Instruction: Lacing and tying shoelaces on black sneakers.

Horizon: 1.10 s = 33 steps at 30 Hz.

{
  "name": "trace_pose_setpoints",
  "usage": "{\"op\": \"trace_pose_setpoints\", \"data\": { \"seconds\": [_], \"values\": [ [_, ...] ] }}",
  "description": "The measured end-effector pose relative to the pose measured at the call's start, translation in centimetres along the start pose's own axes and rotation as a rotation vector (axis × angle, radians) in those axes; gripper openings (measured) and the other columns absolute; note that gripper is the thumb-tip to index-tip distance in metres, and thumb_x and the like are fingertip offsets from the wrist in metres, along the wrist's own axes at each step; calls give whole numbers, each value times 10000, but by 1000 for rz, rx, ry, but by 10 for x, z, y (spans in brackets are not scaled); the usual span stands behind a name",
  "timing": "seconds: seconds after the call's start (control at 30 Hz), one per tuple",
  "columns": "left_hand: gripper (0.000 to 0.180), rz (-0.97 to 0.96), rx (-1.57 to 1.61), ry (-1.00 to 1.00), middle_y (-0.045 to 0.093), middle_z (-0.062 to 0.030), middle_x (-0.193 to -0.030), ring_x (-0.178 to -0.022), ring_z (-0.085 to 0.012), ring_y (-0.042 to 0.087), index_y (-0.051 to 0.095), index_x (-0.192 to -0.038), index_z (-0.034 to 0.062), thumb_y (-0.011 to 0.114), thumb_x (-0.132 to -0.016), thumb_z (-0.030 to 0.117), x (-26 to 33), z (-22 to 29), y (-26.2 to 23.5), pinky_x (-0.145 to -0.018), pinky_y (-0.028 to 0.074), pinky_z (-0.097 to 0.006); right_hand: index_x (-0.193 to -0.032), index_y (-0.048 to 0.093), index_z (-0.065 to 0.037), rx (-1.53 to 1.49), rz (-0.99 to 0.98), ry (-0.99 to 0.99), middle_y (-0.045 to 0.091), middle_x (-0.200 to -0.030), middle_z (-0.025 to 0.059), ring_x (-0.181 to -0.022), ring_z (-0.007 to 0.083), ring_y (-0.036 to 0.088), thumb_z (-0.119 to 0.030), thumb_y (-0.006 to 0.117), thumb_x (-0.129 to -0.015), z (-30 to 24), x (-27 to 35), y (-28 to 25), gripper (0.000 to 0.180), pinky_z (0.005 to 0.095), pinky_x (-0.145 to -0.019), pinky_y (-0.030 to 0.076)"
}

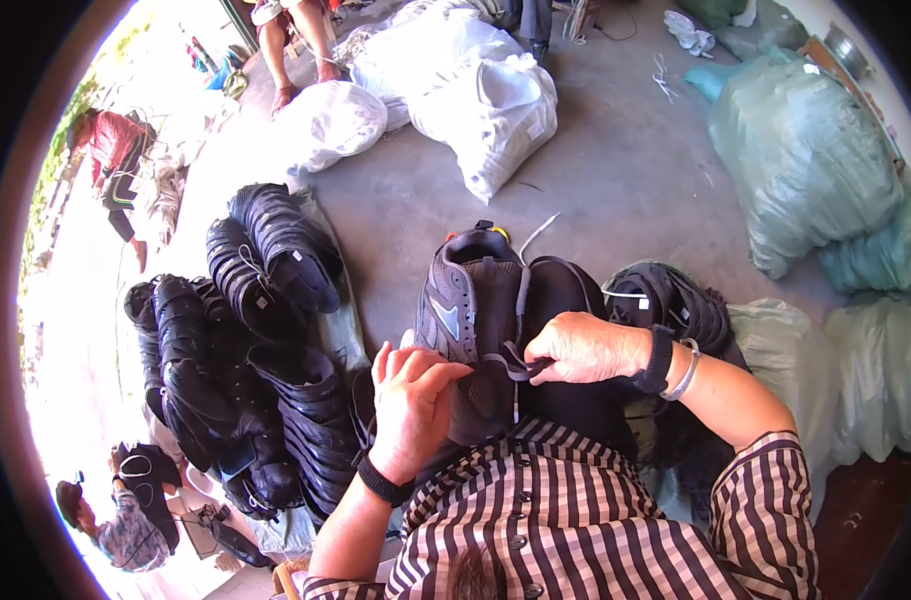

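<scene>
Head view, going left to right: how far along is this?

Stacks of black shoes on the left, then the left hand, fingers bent against the grey shoe. Can't tell if it's actually gripping. That shoe sits between both hands, toe end toward the striped shirt.

And the lacing?

Partway, I'd say: the left-side eyelets look bare, so probably those are left. Lace bunches near the toe, pinched by the right hand. More dark shoes beyond it.
</scene>
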<state>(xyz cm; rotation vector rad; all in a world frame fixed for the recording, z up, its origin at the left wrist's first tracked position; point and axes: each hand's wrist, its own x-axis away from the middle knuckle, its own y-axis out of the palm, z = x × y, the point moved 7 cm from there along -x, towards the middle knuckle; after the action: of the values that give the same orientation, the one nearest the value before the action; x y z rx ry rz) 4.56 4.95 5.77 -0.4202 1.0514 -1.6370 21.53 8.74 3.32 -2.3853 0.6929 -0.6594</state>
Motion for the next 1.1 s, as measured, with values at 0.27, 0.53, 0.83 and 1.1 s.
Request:
{"op": "trace_pose_setpoints", "data": {
  "seconds": [0.27, 0.53, 0.83, 1.1],
  "values": [
    [211, -59, 51, -1, 594, -12, -866, -940, -240, 547, 693, -849, 150, 655, -682, 27, -5, 6, -12, -998, 321, -510, -914, 665, -20, -175, -139, 174, 644, -744, 136, -670, 267, 626, -240, 640, -805, 16, 5, 4, 247, 375, -655, 473],
    [227, 22, 92, -92, 554, -67, -820, -881, -299, 523, 653, -869, 100, 750, -667, 130, 3, 8, 1, -832, 420, -439, -823, 676, -37, -375, -116, 229, 605, -644, -22, -541, 50, 501, -245, 654, -831, 11, 7, -39, 210, 225, -502, 390],
    [429, 90, 1, -128, 489, -129, -1009, -947, -313, 472, 586, -901, 66, 842, -570, 165, 2, 14, 14, -841, 424, -407, -677, 590, -69, -903, 310, 218, 497, -546, -36, -418, 20, 362, -298, 585, -906, -6, -28, -73, 324, 178, -372, 265],
    [574, 85, 85, -220, 463, -159, -1095, -1055, -343, 472, 520, -1021, 64, 855, -564, 154, 8, 3, 15, -903, 424, -423, -617, 550, -94, -894, 389, 114, 477, -533, -41, -429, 11, 381, -295, 594, -898, -14, -17, -102, 347, 161, -379, 256]
  ]
}}
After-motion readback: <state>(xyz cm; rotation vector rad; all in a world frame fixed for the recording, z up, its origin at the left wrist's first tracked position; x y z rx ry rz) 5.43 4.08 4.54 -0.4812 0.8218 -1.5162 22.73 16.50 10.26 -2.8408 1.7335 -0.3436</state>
